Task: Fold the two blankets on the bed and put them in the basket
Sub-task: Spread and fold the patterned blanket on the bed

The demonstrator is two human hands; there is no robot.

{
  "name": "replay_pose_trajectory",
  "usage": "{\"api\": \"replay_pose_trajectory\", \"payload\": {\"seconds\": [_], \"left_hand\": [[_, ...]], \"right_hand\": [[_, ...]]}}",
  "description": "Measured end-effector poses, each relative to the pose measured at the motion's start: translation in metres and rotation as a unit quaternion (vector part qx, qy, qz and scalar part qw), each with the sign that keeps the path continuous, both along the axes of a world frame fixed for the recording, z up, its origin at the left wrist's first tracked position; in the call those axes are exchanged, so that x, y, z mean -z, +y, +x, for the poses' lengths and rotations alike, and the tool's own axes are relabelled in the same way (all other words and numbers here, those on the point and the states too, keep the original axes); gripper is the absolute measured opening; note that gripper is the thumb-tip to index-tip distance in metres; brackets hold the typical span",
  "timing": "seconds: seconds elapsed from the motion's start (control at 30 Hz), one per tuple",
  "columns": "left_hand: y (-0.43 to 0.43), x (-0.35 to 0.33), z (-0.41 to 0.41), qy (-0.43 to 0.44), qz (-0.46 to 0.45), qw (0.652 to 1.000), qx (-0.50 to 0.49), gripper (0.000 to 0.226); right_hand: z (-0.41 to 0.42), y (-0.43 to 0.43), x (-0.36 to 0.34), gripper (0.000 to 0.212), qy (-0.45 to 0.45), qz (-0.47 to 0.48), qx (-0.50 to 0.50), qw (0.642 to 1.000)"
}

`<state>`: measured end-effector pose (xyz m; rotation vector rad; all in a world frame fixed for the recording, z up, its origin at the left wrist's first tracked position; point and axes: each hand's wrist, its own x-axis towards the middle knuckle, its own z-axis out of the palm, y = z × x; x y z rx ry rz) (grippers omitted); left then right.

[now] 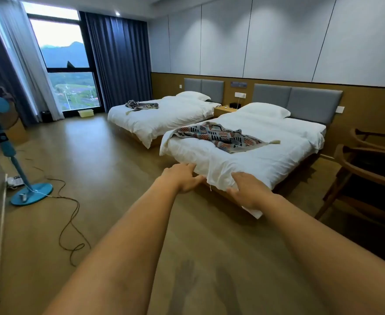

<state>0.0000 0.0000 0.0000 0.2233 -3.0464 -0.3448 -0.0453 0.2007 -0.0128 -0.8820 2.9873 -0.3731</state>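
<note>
Counting two blankets: patterned blanket crumpled on the near bed, grey blanket on the far bed. One basket sits by the window. My left hand and right hand rest on the duvet's foot corner, fingers straight, gripping nothing; wide floor lies to my left.

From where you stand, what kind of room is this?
Probably a hotel twin room: the near bed and far bed match in white bedding, with a nightstand between them and curtains at the window.

White duvet, patterned grey-red blanket, blue fan
</note>
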Motion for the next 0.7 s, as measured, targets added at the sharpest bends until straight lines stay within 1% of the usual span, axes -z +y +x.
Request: {"api": "replay_pose_trajectory", "payload": {"seconds": [0.1, 0.27, 0.53, 0.7], "left_hand": [[-0.037, -0.009, -0.043, -0.004, -0.016, 1.0, -0.001, 0.071], [-0.091, -0.019, -0.114, -0.011, -0.03, 0.999, 0.003, 0.07], [-0.138, 0.003, -0.229, -0.037, -0.021, 0.999, 0.008, 0.07], [-0.162, 0.02, -0.325, -0.047, -0.009, 0.999, 0.007, 0.068]], "right_hand": [[-0.042, -0.038, 0.0, 0.059, -0.008, -0.011, 0.011, 1.0], [-0.115, -0.093, -0.004, 0.061, -0.01, 0.003, 0.01, 1.0], [-0.239, -0.147, 0.022, 0.063, -0.03, 0.006, 0.029, 0.999], [-0.338, -0.172, 0.042, 0.062, -0.037, 0.012, 0.034, 0.999]]}}
